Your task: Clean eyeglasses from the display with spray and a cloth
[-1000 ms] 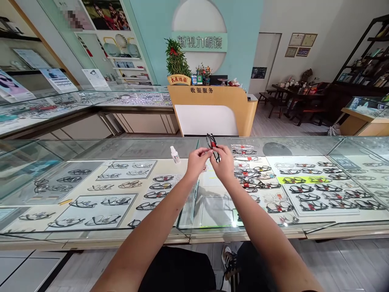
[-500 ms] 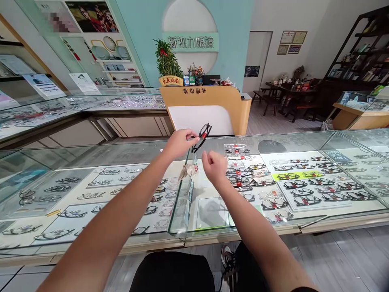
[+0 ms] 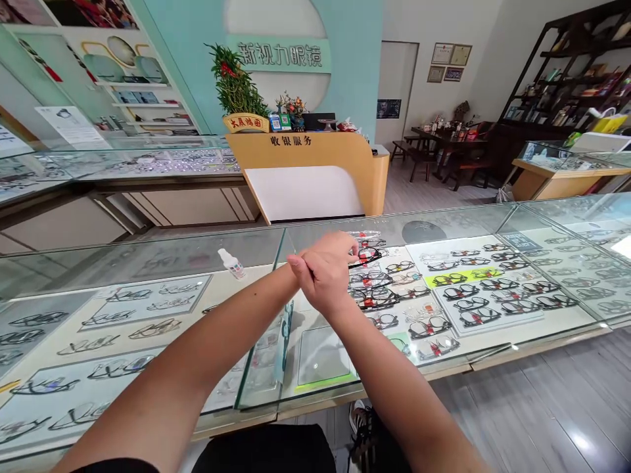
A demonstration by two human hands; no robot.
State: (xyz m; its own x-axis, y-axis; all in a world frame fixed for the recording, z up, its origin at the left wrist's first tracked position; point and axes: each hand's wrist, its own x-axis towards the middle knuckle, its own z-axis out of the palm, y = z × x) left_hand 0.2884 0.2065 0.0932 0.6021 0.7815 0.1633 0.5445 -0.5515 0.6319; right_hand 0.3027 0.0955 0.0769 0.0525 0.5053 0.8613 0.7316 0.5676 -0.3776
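My left hand [image 3: 336, 244] reaches out over the glass counter [image 3: 283, 315], its fingertips closed on a pair of black-framed glasses [image 3: 369, 255] with a red tag. The held glasses are just above other frames on display. My right hand [image 3: 323, 279] overlaps my left wrist in the view, its fingers curled and its thumb pointing left. What the right fingers hold, if anything, is hidden. A small white bottle [image 3: 231, 263] stands to the left of both hands.
Rows of glasses [image 3: 477, 316] lie on trays on the right, and more frames [image 3: 42, 386] on the left. An upright glass edge [image 3: 261, 341] runs between the sections. Beyond the counter stands a wooden cashier desk [image 3: 315, 150] with a potted plant [image 3: 236, 85].
The left hand has moved right and down with the glasses, toward the displayed frames. The right hand now overlaps the left wrist. The bottle has come into sight, and the crumpled cloth is out of sight.
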